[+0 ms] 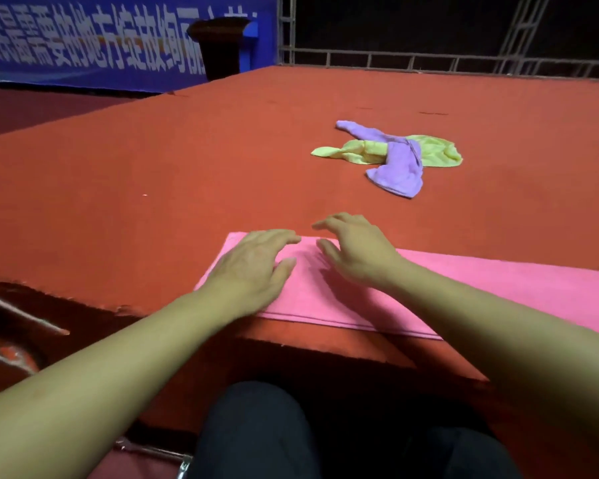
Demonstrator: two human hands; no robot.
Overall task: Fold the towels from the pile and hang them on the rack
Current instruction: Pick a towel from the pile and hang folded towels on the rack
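- A blue banner (pixel 94 46) with white lettering hangs at the far left, and a dark pedestal-shaped object (pixel 220 46) stands in front of it, beyond the far edge of the counter (pixel 153 160), which is covered in red cloth.
- The left forearm comes in from the lower left corner and angles up toward the middle; the left hand (pixel 253 267) lies palm down on the left end of the pink towel (pixel 498 285).
- Its fingers (pixel 281 236) are straight and held together, pointing up and to the right, with the thumb spread out along the towel; they press flat on the fabric and grip nothing.
- The pink towel is spread flat as a long strip along the near edge of the counter, running from under the left hand out to the right edge of the view.
- The right forearm enters from the lower right and crosses over the towel; the right hand (pixel 357 250) is just beside the left, palm down, wrist raised a little.
- Its fingers (pixel 329 223) are relaxed, slightly bent and spread, the tips reaching past the far edge of the towel; whether they touch the cloth cannot be told.
- Farther back and right of centre, well apart from the hands, a purple towel (pixel 400 171) lies crumpled across a yellow towel (pixel 436 150).
- A metal lattice frame (pixel 429 60) runs behind the counter at the upper right.
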